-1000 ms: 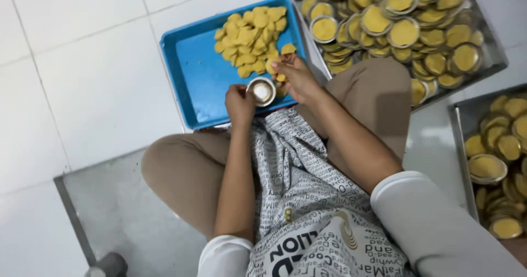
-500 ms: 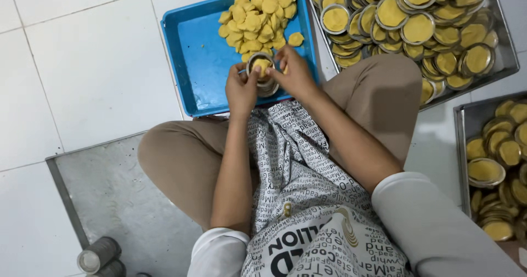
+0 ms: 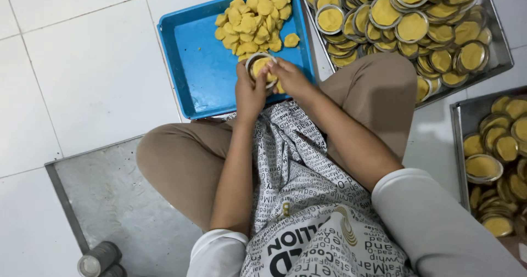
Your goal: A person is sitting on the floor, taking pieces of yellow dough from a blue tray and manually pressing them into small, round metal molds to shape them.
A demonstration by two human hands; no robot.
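Observation:
My left hand (image 3: 250, 90) holds a small round metal mould (image 3: 258, 67) with a piece of yellow dough in it. My right hand (image 3: 290, 76) grips the same mould from the right, its fingers pressing on the dough. Both hands hover over the near edge of a blue tray (image 3: 197, 68). At the tray's far end lies a heap of flat yellow dough discs (image 3: 252, 21). I sit cross-legged in brown trousers with a printed apron on my lap.
A metal tray (image 3: 502, 57) full of dough-lined round moulds (image 3: 411, 27) sits to the far right. Another metal tray (image 3: 458, 145) of filled moulds lies at the right edge. A grey mat (image 3: 110, 205) is under me on white floor tiles, and a metal cylinder (image 3: 99, 258) stands at the bottom left.
My right hand took a dough disc from the heap and brought it to the mould in my left hand. The disc now sits in the mould, pressed by both hands.

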